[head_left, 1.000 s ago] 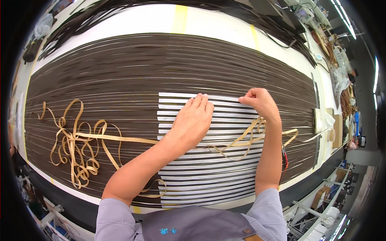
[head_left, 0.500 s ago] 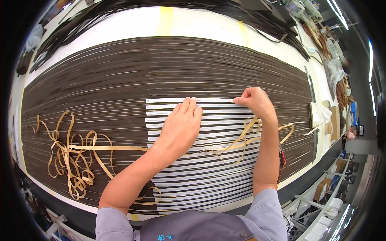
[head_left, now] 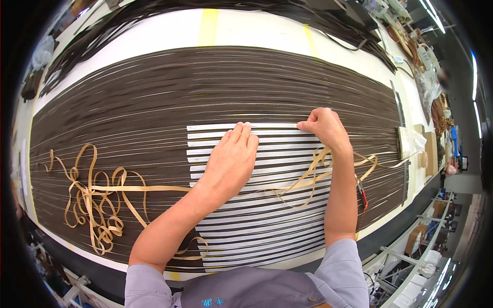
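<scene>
Rows of dark brown strips [head_left: 128, 108] cover the table, running side to side. White strips [head_left: 277, 156] lie over their middle part, with dark lines showing between them. My left hand [head_left: 232, 161] rests flat, fingers stretched out, its fingertips on the topmost white strip [head_left: 277, 126]. At that strip's right end, my right hand [head_left: 328, 129] pinches it between thumb and curled fingers. A long tan ribbon [head_left: 159, 189] crosses beneath my left forearm. Its loose loops [head_left: 321, 159] lie beside my right wrist, partly hidden by it.
A tangled heap of tan ribbon [head_left: 97, 205] lies at the left. A thin red-handled tool [head_left: 364, 197] sits beside my right forearm. Dark loose strips [head_left: 169, 15] run along the far edge. Rolls and boxes [head_left: 430, 154] stand at the right.
The view has shifted slightly. Both hands keep their places on the topmost white strip.
</scene>
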### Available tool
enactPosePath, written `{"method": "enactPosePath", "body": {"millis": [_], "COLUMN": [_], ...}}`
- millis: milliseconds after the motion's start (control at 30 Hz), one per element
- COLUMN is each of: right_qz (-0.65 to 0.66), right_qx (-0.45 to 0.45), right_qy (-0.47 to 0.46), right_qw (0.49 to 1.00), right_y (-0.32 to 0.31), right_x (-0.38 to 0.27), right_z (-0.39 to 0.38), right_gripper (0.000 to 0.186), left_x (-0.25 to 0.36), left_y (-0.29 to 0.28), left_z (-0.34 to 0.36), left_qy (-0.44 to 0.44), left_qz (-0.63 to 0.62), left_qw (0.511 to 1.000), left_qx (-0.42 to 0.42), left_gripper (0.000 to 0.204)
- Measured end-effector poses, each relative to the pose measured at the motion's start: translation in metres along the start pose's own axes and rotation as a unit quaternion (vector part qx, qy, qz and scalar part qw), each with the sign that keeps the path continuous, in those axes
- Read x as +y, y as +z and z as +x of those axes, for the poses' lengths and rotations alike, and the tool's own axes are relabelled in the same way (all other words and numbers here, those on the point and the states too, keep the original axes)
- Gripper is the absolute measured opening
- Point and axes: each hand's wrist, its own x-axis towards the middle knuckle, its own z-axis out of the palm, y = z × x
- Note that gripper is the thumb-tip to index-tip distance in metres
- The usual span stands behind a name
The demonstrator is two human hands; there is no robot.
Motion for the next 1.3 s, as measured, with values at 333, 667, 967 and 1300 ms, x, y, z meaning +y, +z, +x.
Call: {"method": "enactPosePath", "body": {"millis": [333, 667, 967, 1300], "right_qz": [0.000, 0.026, 0.022, 0.029], "right_qx": [0.000, 0.053, 0.062, 0.055], "right_qy": [-0.039, 0.043, 0.031, 0.051], "right_qw": [0.999, 0.997, 0.997, 0.997], "right_y": [0.007, -0.050, -0.043, -0.039], "right_x": [0.013, 0.080, 0.087, 0.087], "right_z": [0.007, 0.003, 0.006, 0.010], "right_gripper": [0.034, 0.032, 0.033, 0.031], "left_x": [0.044, 0.044, 0.046, 0.061], "left_y": [0.038, 0.030, 0.029, 0.030], "left_z": [0.043, 0.044, 0.046, 0.067], "left_qy": [0.045, 0.045, 0.038, 0.025], "left_qz": [0.043, 0.040, 0.019, -0.003], "left_qw": [0.997, 0.994, 0.996, 0.989], "left_qx": [-0.050, -0.089, -0.083, -0.143], "left_gripper": [0.033, 0.039, 0.038, 0.036]}}
